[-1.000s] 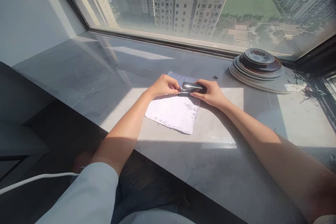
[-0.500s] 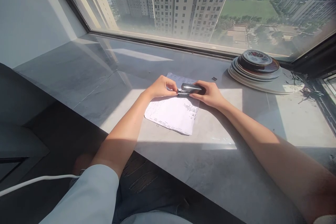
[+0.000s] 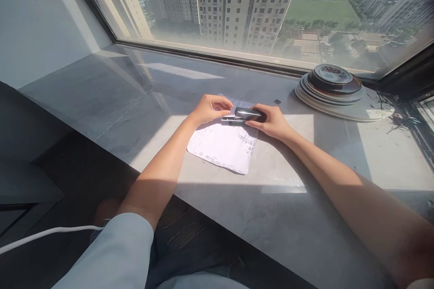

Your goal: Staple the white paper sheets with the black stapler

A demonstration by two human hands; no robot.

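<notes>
A dark stapler lies over the upper part of a white printed paper, its silver-grey top arm tilted up from the lower part. My right hand is wrapped round the stapler's right end, thumb low at the near side and fingers on top. My left hand hovers just above the stapler's left end, thumb and fingertips apart with nothing visible between them. The metal track at that end is uncovered. The far part of the paper is partly hidden behind my hands and the stapler.
A small dark strip lies beyond my right hand. A stack of plates stands at the right, by the window frame, with dry twigs beside it. The grey stone sill ends in a diagonal edge on my side.
My left hand has let go of the stapler's left end and lifted slightly, its thumb and fingers parting. More of the metal track shows. My right hand keeps its grip.
</notes>
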